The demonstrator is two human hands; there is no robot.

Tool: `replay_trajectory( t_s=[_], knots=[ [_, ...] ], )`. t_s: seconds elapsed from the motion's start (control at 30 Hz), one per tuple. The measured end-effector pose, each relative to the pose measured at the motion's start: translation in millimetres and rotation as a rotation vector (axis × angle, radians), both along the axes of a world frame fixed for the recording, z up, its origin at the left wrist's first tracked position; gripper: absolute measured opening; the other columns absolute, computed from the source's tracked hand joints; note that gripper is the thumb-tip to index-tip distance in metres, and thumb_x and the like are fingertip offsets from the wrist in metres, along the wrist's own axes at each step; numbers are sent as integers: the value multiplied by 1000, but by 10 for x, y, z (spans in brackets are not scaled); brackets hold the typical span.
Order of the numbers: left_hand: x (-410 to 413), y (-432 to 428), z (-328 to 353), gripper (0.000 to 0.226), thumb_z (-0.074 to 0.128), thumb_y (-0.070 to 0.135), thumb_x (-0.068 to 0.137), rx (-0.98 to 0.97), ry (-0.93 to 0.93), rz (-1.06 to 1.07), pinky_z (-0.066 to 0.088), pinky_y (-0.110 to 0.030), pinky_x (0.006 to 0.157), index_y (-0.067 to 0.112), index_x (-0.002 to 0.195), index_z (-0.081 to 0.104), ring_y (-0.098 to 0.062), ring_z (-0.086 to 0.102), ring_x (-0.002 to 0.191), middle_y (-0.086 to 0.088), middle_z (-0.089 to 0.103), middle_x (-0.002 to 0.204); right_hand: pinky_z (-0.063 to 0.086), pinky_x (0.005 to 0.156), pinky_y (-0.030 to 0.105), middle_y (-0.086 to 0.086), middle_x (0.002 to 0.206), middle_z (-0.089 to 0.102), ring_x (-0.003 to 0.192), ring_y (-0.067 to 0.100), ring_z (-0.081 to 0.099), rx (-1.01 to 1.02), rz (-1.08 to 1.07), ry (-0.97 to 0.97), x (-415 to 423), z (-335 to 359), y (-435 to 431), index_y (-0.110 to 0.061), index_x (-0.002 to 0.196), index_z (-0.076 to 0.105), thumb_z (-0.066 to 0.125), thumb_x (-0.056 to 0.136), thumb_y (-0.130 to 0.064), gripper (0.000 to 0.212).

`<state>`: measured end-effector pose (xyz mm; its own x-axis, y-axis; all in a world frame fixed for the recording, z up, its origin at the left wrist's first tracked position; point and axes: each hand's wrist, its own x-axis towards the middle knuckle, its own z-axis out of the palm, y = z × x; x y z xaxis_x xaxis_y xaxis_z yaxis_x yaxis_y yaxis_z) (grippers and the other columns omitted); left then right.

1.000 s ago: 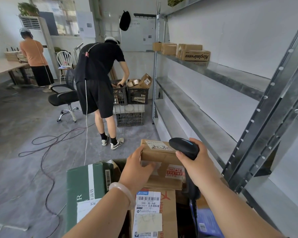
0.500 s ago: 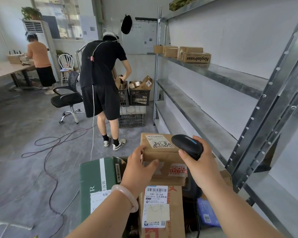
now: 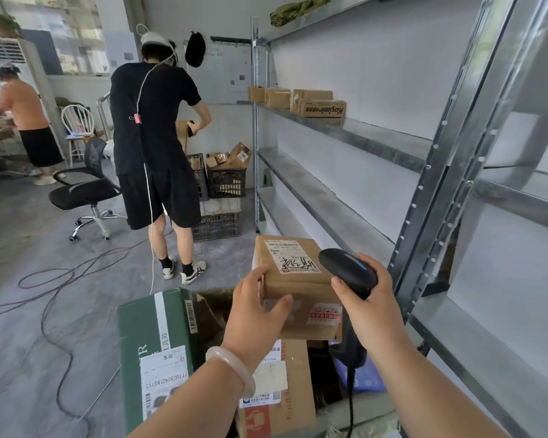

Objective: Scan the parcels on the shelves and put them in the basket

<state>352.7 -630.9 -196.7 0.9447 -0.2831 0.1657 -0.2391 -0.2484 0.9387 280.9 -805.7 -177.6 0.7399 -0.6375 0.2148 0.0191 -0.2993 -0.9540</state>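
"Parcel (image 3: 295, 279) in play: how far along are we?"

"Partway, I'd judge. Below it a green box (image 3: 152, 343) and a labelled brown box (image 3: 276, 390) sit packed together, presumably in the basket, though I can't make out its rim."

"Where's the parcel against your hands?"

"My left hand (image 3: 257, 314) grips its near left corner, thumb across the near face, holding it above those boxes. My right hand (image 3: 367, 308) is curled round the scanner (image 3: 345, 270), its head just beside the parcel's right edge, near the top label. Whether it has read, I can't tell."

"What's left?"

"Several cartons (image 3: 298, 99) at the far end of the upper shelf (image 3: 377, 140), well apart from me."
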Motion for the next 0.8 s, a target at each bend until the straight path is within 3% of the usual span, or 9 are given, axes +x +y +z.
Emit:
replay_trajectory(
  t_s=[0.1,0.23,0.37,0.43,0.53,0.6,0.7,0.8],
  knots=[
    [-75,-80,5,60,70,36,89,17,-19,12,37,-16,84,39,139,38,-1,42,112,16,36,131,42,70,15,-28,108,52,97,1,58,36,18,10,-45,-8,-84,-45,130,40,74,83,-39,58],
    [-136,-190,13,55,66,43,90,33,-8,59,41,-22,88,42,137,37,-2,42,113,18,35,129,56,83,36,-12,117,56,97,21,66,51,77,31,-80,-9,-189,-43,129,41,75,84,-34,58],
    [-174,-283,29,41,63,46,91,20,2,99,36,-8,72,51,123,37,10,46,95,19,35,126,59,78,42,-6,115,60,80,23,71,76,121,31,-103,-21,-297,-43,129,42,76,83,-32,59],
    [-175,-330,23,39,62,44,93,37,0,111,37,-7,67,53,120,37,12,46,93,17,37,128,59,73,34,-5,114,61,83,19,70,67,129,40,-106,-33,-345,-43,128,41,76,84,-31,58],
    [-155,-377,9,40,62,43,93,40,5,140,43,-7,65,52,124,39,12,54,92,17,41,128,46,51,9,-14,107,59,69,1,66,54,139,42,-106,-43,-396,-45,122,41,76,84,-30,54],
    [-119,-405,6,47,62,45,92,43,8,150,50,-13,74,46,133,40,9,57,97,16,46,130,44,49,7,-17,106,58,70,-2,64,50,154,52,-102,-43,-430,-44,122,41,76,84,-31,54],
    [-60,-446,18,54,60,47,92,67,44,163,58,-36,88,38,142,40,-7,62,104,10,53,131,45,51,9,-21,104,55,72,-1,65,52,187,68,-89,-32,-477,-45,122,40,75,84,-31,53],
    [-54,-469,34,53,59,50,92,86,27,181,57,-36,90,37,141,43,-4,60,102,13,52,129,43,48,8,-21,96,57,67,-5,64,62,205,69,-81,-24,-517,-45,121,41,75,84,-31,52]
  ],
)
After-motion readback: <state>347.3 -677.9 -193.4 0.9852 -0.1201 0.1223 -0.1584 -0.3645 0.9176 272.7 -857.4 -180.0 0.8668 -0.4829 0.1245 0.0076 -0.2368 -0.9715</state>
